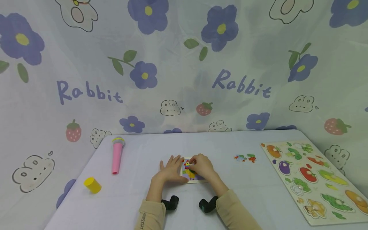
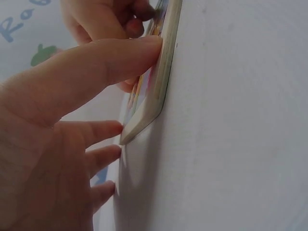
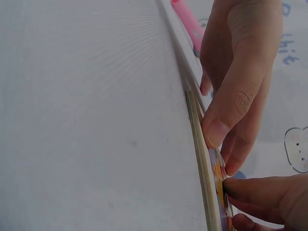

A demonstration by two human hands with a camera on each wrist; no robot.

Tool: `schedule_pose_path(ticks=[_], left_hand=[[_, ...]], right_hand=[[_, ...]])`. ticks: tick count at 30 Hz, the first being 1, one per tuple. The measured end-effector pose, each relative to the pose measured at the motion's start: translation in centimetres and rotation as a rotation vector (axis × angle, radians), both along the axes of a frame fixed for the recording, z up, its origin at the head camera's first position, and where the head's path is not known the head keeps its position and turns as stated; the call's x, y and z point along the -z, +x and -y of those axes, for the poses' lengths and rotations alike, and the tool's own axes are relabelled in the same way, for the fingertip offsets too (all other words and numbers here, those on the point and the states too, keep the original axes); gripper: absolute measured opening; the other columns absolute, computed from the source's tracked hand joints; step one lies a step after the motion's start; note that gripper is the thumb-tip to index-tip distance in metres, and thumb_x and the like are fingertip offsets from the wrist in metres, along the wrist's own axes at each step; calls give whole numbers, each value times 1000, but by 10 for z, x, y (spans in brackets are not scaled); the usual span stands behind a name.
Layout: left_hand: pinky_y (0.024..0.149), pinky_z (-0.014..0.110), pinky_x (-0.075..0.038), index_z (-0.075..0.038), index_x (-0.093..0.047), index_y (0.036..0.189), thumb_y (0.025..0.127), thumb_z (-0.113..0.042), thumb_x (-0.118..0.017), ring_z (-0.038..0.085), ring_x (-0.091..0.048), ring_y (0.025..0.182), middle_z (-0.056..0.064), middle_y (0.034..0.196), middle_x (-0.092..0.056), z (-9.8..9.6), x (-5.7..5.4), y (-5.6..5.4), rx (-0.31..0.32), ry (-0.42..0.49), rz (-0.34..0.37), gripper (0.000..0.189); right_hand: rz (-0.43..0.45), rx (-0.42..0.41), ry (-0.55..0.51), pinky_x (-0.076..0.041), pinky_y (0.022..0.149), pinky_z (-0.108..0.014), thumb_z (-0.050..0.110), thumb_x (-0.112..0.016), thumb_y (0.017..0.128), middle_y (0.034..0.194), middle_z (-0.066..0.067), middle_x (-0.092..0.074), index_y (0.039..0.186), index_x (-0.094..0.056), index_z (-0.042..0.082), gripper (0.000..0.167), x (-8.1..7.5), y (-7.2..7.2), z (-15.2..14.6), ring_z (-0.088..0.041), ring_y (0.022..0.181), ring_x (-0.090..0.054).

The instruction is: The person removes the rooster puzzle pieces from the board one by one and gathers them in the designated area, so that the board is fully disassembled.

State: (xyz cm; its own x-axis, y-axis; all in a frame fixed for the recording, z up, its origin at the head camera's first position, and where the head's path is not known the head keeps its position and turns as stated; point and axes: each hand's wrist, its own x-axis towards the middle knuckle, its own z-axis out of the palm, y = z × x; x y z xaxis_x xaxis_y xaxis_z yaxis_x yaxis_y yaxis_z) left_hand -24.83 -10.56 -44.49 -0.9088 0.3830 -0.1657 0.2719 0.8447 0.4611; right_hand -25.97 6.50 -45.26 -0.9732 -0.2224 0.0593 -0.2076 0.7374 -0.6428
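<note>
In the head view a small framed jigsaw puzzle (image 1: pixel 192 176) with a yellow bird picture lies on the table between both hands. My left hand (image 1: pixel 170 172) rests along its left side, fingers spread and fairly straight. In the left wrist view its thumb (image 2: pixel 130 57) lies on the frame's near edge (image 2: pixel 159 82). Over the picture, my right hand (image 1: pixel 203 166) has bent fingers and seems to pinch a small colourful puzzle piece (image 1: pixel 187 165) at the upper left; the fingers partly hide it. The right wrist view shows the right fingertips (image 3: pixel 231 186) touching the picture surface.
Two loose puzzle pieces (image 1: pixel 245 158) lie to the right. Farther right is a large vegetable knob board (image 1: pixel 313 182). A pink toy microphone (image 1: pixel 116 156) and a yellow cylinder (image 1: pixel 92 185) are at the left. Black wrist-worn devices (image 1: pixel 208 204) sit by both wrists.
</note>
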Motion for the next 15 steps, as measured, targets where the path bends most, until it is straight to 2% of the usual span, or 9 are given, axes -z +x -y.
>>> schedule_pose_path(ticks=[8,11,15], left_hand=[[99,71,1,-9,-33,142,67,-44,-75,37,-14,139,11,150,-26,1,2,-1,-12,18,4,92],[99,71,2,-11,-33,141,67,-42,-76,37,-14,139,11,150,-26,1,2,0,-19,38,10,92],[99,71,3,-12,-31,142,66,-41,-77,37,-14,139,12,149,-27,1,1,0,-26,53,14,93]], right_hand=[[0,7,-33,-35,55,-25,15,-75,74,72,-1,-49,86,-63,8,19,-1,-1,1,-14,64,-44],[13,22,-72,-37,55,-25,13,-75,74,74,-2,-51,98,-59,7,30,-1,-3,2,-14,63,-45],[11,20,-139,-44,61,-26,13,-72,76,84,-3,-60,119,-54,8,47,0,-5,4,-14,70,-53]])
